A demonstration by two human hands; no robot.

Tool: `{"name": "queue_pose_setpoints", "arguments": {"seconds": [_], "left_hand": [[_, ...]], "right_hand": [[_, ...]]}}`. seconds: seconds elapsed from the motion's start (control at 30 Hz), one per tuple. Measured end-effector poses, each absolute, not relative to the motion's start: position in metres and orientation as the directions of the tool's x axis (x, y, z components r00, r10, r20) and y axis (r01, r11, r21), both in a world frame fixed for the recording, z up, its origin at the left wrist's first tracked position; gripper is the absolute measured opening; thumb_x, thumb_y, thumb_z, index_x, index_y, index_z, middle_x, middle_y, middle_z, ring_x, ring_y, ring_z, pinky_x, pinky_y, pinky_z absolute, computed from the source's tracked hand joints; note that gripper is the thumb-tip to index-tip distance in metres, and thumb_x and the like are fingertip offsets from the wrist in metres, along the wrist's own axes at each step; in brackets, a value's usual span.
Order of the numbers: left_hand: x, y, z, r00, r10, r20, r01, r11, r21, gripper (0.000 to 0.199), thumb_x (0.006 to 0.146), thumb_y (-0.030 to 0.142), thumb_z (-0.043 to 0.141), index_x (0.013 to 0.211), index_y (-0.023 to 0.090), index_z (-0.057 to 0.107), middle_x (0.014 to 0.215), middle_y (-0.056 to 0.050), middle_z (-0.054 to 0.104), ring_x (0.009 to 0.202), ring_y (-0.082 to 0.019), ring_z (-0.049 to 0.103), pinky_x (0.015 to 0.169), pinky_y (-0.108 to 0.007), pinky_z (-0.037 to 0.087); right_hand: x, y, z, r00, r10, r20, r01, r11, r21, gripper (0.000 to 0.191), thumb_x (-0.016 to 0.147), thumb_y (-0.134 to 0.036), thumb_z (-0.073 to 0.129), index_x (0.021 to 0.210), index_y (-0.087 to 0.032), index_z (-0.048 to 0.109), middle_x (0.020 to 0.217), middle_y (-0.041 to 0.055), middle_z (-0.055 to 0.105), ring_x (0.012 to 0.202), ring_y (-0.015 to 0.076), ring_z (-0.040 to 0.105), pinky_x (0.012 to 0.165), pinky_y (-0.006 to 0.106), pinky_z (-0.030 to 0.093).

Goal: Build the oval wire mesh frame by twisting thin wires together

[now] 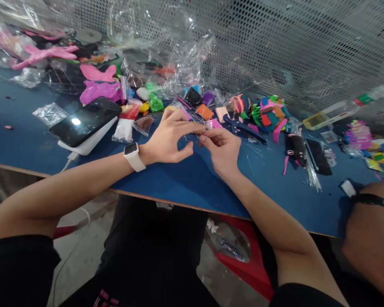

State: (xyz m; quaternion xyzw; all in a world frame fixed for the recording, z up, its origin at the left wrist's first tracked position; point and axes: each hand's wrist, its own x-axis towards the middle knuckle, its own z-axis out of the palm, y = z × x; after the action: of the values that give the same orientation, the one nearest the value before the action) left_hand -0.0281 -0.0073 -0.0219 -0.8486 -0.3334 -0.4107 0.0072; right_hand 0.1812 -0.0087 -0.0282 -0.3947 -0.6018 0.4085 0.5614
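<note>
My right hand (pixel 223 150) is closed in a pinch on a small brown piece (pixel 198 131), which looks like modelling clay and is mostly hidden by the fingers. My left hand (pixel 171 137), with a white-strapped watch on its wrist, reaches in from the other side. Its fingers are stretched out and its thumb stands apart; one fingertip is at the brown piece. Just behind the hands lie an orange clay block (pixel 205 112), a pink one (pixel 213 123) and thin clear strands. A packet of white clay (pixel 123 130) is left of my left hand.
A phone (pixel 86 121) rests on a white box with a cable at the left. Colourful clay shapes (pixel 270 113) and plastic bags (pixel 192 55) line the back, against a perforated metal screen. A clear bottle (pixel 345 108) leans at the right. Another person's arm (pixel 371 230) rests at the right edge.
</note>
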Motion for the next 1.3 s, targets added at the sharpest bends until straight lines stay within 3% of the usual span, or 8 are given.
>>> {"name": "queue_pose_setpoints", "arguments": {"seconds": [0.1, 0.33, 0.63, 0.77, 0.87, 1.0, 1.17, 1.3], "left_hand": [[-0.028, -0.007, -0.018, 0.418, 0.611, 0.672, 0.599, -0.741, 0.302, 0.033, 0.108, 0.025, 0.056, 0.128, 0.025, 0.083, 0.098, -0.008, 0.08, 0.101, -0.027, 0.063, 0.099, -0.051, 0.047], [-0.041, 0.017, -0.017, 0.573, 0.542, 0.614, 0.601, -0.788, 0.135, 0.028, 0.115, 0.035, 0.056, 0.115, 0.028, 0.083, 0.106, -0.01, 0.07, 0.105, -0.028, 0.063, 0.093, -0.048, 0.051], [-0.067, 0.03, -0.009, 0.584, 0.597, 0.55, 0.606, -0.771, 0.194, 0.024, 0.105, 0.029, 0.063, 0.123, 0.027, 0.079, 0.121, -0.01, 0.07, 0.119, -0.033, 0.069, 0.105, -0.057, 0.056], [-0.071, 0.026, -0.004, 0.498, 0.689, 0.526, 0.675, -0.689, 0.264, 0.041, 0.092, 0.027, 0.072, 0.133, 0.022, 0.07, 0.132, -0.014, 0.068, 0.121, -0.036, 0.07, 0.105, -0.057, 0.059], [-0.075, 0.026, -0.001, 0.433, 0.77, 0.468, 0.714, -0.61, 0.343, 0.045, 0.089, 0.025, 0.07, 0.134, 0.02, 0.066, 0.123, -0.013, 0.071, 0.107, -0.031, 0.074, 0.101, -0.052, 0.061], [-0.076, 0.028, 0.003, 0.329, 0.87, 0.368, 0.714, -0.484, 0.507, 0.037, 0.091, 0.023, 0.067, 0.128, 0.019, 0.067, 0.098, -0.006, 0.076, 0.09, -0.024, 0.076, 0.099, -0.047, 0.064], [-0.073, 0.027, 0.008, 0.226, 0.966, 0.125, 0.582, -0.237, 0.777, 0.03, 0.098, 0.023, 0.06, 0.127, 0.019, 0.064, 0.085, -0.004, 0.078, 0.062, -0.017, 0.074, 0.067, -0.033, 0.066], [-0.079, 0.026, 0.014, 0.311, 0.95, 0.009, 0.535, -0.183, 0.825, 0.037, 0.104, 0.027, 0.055, 0.139, 0.017, 0.063, 0.085, -0.005, 0.08, 0.063, -0.018, 0.078, 0.065, -0.034, 0.067]], "right_hand": [[0.182, -0.009, -0.029, -0.07, 0.933, 0.354, 0.033, 0.357, -0.933, 0.048, 0.072, -0.069, 0.101, 0.085, -0.028, 0.079, 0.083, -0.0004, 0.083, 0.065, 0.0179, 0.075, 0.068, 0.038, 0.069], [0.181, -0.008, -0.032, -0.138, 0.944, 0.3, 0.126, 0.317, -0.94, 0.05, 0.076, -0.071, 0.097, 0.086, -0.026, 0.079, 0.081, 0.0014, 0.081, 0.068, 0.0181, 0.074, 0.067, 0.037, 0.066], [0.183, -0.008, -0.035, -0.315, 0.938, 0.141, 0.07, 0.171, -0.983, 0.048, 0.077, -0.063, 0.099, 0.097, -0.024, 0.08, 0.083, 0.0005, 0.075, 0.064, 0.0166, 0.074, 0.065, 0.038, 0.07], [0.186, -0.01, -0.037, -0.427, 0.901, 0.07, 0.118, 0.133, -0.984, 0.051, 0.083, -0.061, 0.095, 0.11, -0.021, 0.081, 0.092, 0.0034, 0.075, 0.072, 0.0193, 0.079, 0.073, 0.041, 0.073], [0.187, -0.01, -0.037, -0.481, 0.875, 0.057, 0.126, 0.133, -0.983, 0.044, 0.088, -0.057, 0.092, 0.11, -0.02, 0.082, 0.094, 0.0041, 0.076, 0.077, 0.0207, 0.082, 0.077, 0.041, 0.075], [0.187, -0.01, -0.035, -0.476, 0.879, 0.031, 0.093, 0.086, -0.992, 0.037, 0.087, -0.051, 0.093, 0.104, -0.021, 0.08, 0.093, 0.0031, 0.075, 0.08, 0.0214, 0.084, 0.078, 0.04, 0.075], [0.186, -0.009, -0.032, -0.424, 0.906, -0.007, 0.092, 0.036, -0.995, 0.034, 0.083, -0.046, 0.095, 0.097, -0.021, 0.077, 0.088, 0.0026, 0.076, 0.077, 0.0211, 0.083, 0.077, 0.04, 0.074], [0.192, -0.005, -0.03, -0.368, 0.93, 0.027, 0.14, 0.084, -0.987, 0.025, 0.084, -0.039, 0.091, 0.095, -0.02, 0.078, 0.081, 0.0016, 0.075, 0.068, 0.0186, 0.08, 0.067, 0.037, 0.07]]}}
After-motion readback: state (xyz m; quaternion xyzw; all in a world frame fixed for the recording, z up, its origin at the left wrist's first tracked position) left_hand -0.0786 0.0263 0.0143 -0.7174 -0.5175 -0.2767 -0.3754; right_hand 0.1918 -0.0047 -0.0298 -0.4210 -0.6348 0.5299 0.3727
